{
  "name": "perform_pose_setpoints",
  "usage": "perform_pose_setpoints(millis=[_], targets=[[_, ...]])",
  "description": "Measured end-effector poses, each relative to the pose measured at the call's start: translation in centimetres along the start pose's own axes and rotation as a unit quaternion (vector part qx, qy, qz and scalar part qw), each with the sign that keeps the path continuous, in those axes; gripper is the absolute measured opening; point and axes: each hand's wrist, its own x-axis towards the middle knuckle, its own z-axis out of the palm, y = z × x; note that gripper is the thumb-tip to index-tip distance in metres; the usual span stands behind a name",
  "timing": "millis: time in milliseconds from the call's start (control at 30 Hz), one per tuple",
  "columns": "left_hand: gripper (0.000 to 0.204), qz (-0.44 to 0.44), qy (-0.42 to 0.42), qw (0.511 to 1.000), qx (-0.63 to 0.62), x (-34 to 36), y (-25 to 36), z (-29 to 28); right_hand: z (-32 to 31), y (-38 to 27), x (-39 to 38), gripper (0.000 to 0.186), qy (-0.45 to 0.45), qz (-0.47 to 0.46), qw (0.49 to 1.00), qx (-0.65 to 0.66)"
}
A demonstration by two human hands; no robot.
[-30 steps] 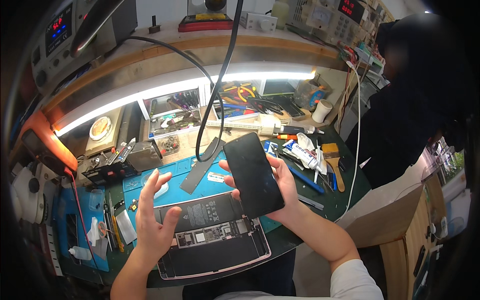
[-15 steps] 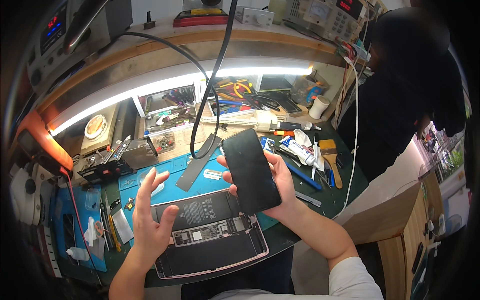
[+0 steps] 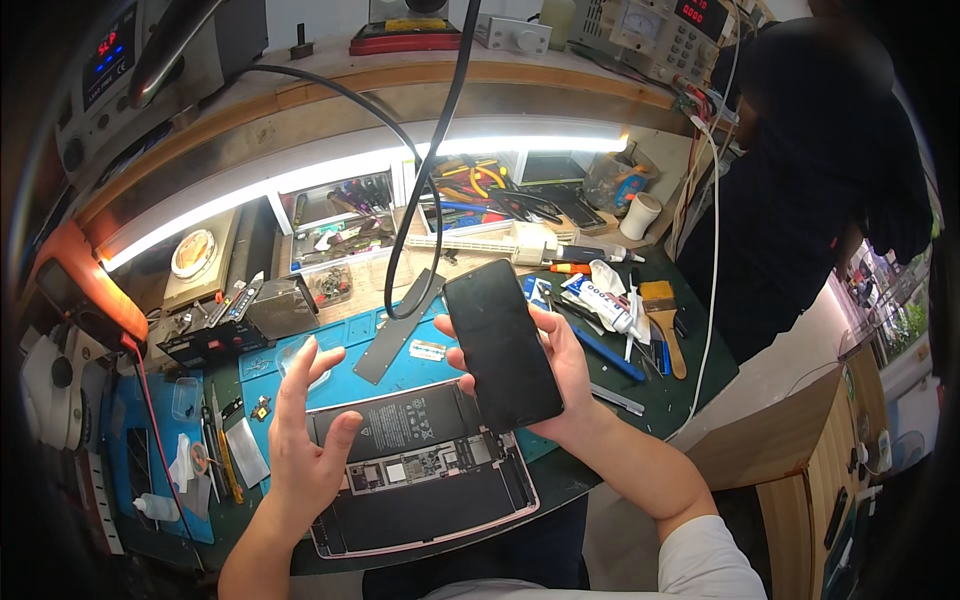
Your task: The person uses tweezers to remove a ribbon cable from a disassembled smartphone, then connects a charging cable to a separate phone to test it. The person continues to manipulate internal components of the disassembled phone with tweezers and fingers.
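Observation:
My right hand (image 3: 560,380) grips a black smartphone (image 3: 500,345), screen up and slightly tilted, with fingertips showing along both sides. My left hand (image 3: 312,450) is open and empty, fingers spread and raised at the left edge of an opened tablet (image 3: 420,505). The tablet lies on the bench with its black battery packs and circuit board exposed; the phone covers part of its upper right. Behind the hands are a blue mat (image 3: 400,370), a long dark flat plate (image 3: 395,335) and a small razor blade (image 3: 427,349).
A black cable (image 3: 430,170) hangs over the bench. Trays of tools (image 3: 340,215) stand at the back, an orange multimeter (image 3: 90,285) at the left. A brush (image 3: 668,335), glue tube (image 3: 600,300) and white cable (image 3: 712,260) lie right. A person in dark clothing (image 3: 790,200) is beside the bench.
The person at the right has shifted posture, with the head leaning a little. My hands and the phone stay almost still, while the view has shifted slightly.

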Motion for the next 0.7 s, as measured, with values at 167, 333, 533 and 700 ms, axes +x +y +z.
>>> perform_pose_setpoints(millis=[167,333,533,700], targets=[[0.076,-0.013,-0.004,1.000,-0.009,0.05,0.18,-0.05,0.07,-0.01,-0.09,0.067,-0.006,-0.002,1.000,0.004],[0.077,-0.035,-0.011,0.999,-0.016,0.04,0.52,-0.22,-0.06,0.03,-0.02,0.067,-0.011,-0.003,1.000,0.005],[0.075,0.005,0.005,1.000,0.009,0.10,0.01,-0.12,-0.14,0.00,-0.04,0.068,-0.014,-0.008,1.000,-0.004],[0.074,0.003,0.005,1.000,0.004,0.09,0.07,-0.10,-0.25,-0.01,-0.05,0.068,-0.019,-0.005,1.000,0.000]])
